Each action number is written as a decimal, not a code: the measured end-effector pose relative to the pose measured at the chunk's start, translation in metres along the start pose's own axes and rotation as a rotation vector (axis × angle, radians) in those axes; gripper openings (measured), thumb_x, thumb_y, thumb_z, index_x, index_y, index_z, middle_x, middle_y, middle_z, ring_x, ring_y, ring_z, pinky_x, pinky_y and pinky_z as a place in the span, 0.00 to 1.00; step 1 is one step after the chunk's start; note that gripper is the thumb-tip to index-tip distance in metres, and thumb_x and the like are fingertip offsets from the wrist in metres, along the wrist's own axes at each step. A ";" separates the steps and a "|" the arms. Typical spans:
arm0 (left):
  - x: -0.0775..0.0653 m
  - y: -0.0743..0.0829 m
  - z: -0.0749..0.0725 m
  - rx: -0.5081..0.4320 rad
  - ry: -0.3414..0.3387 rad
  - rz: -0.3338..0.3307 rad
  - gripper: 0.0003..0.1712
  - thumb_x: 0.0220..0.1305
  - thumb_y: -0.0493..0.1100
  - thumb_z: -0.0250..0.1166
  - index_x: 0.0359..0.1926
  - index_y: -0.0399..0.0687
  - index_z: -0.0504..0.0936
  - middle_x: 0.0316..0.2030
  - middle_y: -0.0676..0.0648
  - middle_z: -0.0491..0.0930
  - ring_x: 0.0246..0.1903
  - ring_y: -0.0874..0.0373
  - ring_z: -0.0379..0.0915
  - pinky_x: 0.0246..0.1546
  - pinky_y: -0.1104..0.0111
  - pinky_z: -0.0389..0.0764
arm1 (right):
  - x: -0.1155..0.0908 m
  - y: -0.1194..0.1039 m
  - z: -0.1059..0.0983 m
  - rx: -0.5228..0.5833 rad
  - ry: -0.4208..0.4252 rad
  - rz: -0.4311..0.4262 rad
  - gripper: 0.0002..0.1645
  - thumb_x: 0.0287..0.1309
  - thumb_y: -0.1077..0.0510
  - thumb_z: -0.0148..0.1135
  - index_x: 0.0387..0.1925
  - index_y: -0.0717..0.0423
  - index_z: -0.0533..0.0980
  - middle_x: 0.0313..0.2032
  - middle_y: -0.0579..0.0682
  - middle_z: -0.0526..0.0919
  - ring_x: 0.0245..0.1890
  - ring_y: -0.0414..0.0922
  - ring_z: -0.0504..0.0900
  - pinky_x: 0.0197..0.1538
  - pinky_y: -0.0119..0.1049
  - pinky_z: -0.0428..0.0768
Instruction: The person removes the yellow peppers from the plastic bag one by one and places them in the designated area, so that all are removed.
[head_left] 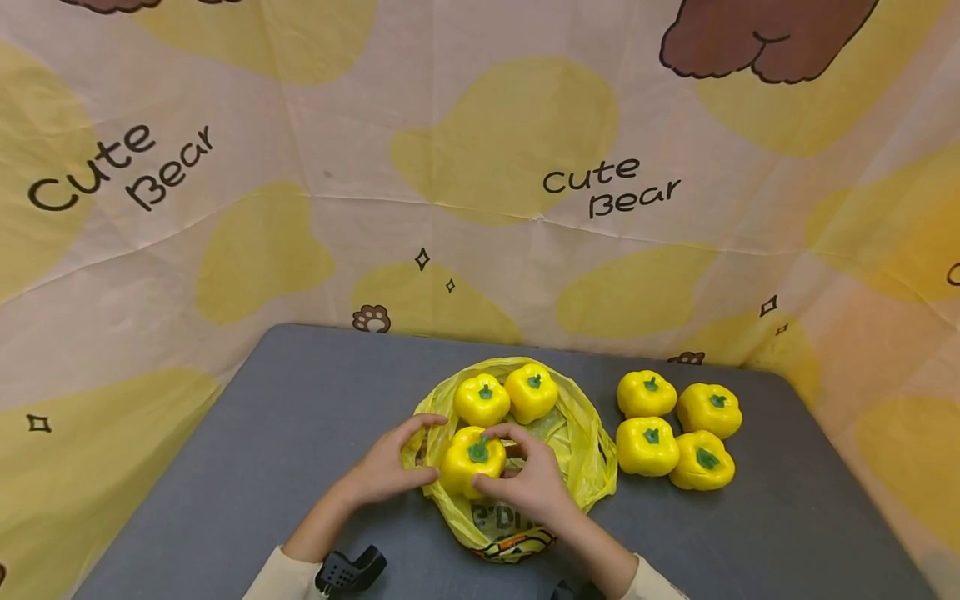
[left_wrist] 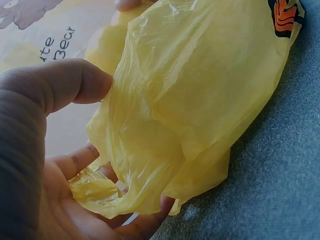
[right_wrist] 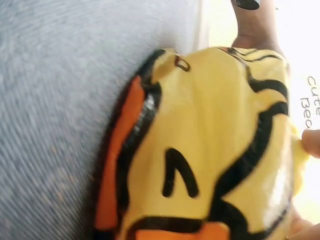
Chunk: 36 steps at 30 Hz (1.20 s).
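Observation:
In the head view, a yellow plastic bag (head_left: 585, 437) lies with its mouth spread on the table. My left hand (head_left: 386, 462) holds the bag's left side. The left wrist view shows the thumb at the rim of the bag (left_wrist: 200, 90) and fingers curving behind a loose fold. Over the bag's near left part, my right hand (head_left: 538, 483) pinches a yellow bell pepper (head_left: 456, 467) between thumb and fingers, its green stem upward. Two more yellow bell peppers, one on the left (head_left: 474, 404) and one on the right (head_left: 528, 396), sit inside at the back.
Right of the bag, several yellow bell peppers (head_left: 647, 450) stand close together. The grey table (head_left: 300, 417) ends at a patterned cloth backdrop (head_left: 480, 250). Printed lettering and an orange and black picture mark the bag's near side.

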<state>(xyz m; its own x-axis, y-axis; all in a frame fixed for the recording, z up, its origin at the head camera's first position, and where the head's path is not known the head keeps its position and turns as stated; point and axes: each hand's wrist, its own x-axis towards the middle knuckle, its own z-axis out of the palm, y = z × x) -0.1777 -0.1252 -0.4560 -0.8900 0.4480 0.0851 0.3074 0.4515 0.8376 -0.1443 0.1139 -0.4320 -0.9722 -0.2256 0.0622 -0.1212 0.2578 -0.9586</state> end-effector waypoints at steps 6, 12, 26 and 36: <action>0.000 0.001 -0.001 -0.002 0.009 0.004 0.36 0.51 0.44 0.70 0.63 0.52 0.71 0.62 0.47 0.73 0.58 0.49 0.69 0.54 0.61 0.70 | 0.000 -0.008 -0.011 0.000 0.007 -0.011 0.28 0.41 0.61 0.76 0.48 0.55 0.76 0.51 0.56 0.76 0.42 0.50 0.77 0.36 0.33 0.82; 0.000 0.001 0.000 0.000 0.010 -0.003 0.36 0.51 0.44 0.70 0.63 0.53 0.71 0.62 0.47 0.73 0.59 0.49 0.68 0.55 0.58 0.70 | 0.002 -0.016 -0.028 -0.023 0.027 -0.059 0.28 0.41 0.62 0.75 0.48 0.56 0.75 0.52 0.57 0.76 0.42 0.50 0.76 0.37 0.33 0.82; 0.000 0.001 -0.001 0.013 -0.001 0.018 0.36 0.52 0.44 0.69 0.64 0.51 0.70 0.62 0.45 0.73 0.58 0.47 0.69 0.53 0.60 0.71 | 0.002 -0.030 -0.070 -0.129 0.146 -0.187 0.29 0.42 0.64 0.74 0.50 0.56 0.75 0.52 0.56 0.77 0.43 0.52 0.78 0.39 0.34 0.82; 0.001 -0.001 0.000 0.007 0.004 0.012 0.35 0.53 0.44 0.69 0.64 0.52 0.70 0.62 0.45 0.72 0.60 0.47 0.68 0.55 0.59 0.71 | -0.017 -0.034 -0.095 -0.200 0.222 -0.148 0.29 0.43 0.64 0.75 0.50 0.57 0.75 0.50 0.55 0.78 0.41 0.41 0.79 0.39 0.32 0.82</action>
<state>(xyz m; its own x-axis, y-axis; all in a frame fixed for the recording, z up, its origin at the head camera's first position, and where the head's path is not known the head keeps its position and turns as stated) -0.1789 -0.1253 -0.4562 -0.8873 0.4507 0.0975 0.3206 0.4510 0.8330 -0.1431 0.1987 -0.3744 -0.9582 -0.0701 0.2772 -0.2803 0.4215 -0.8624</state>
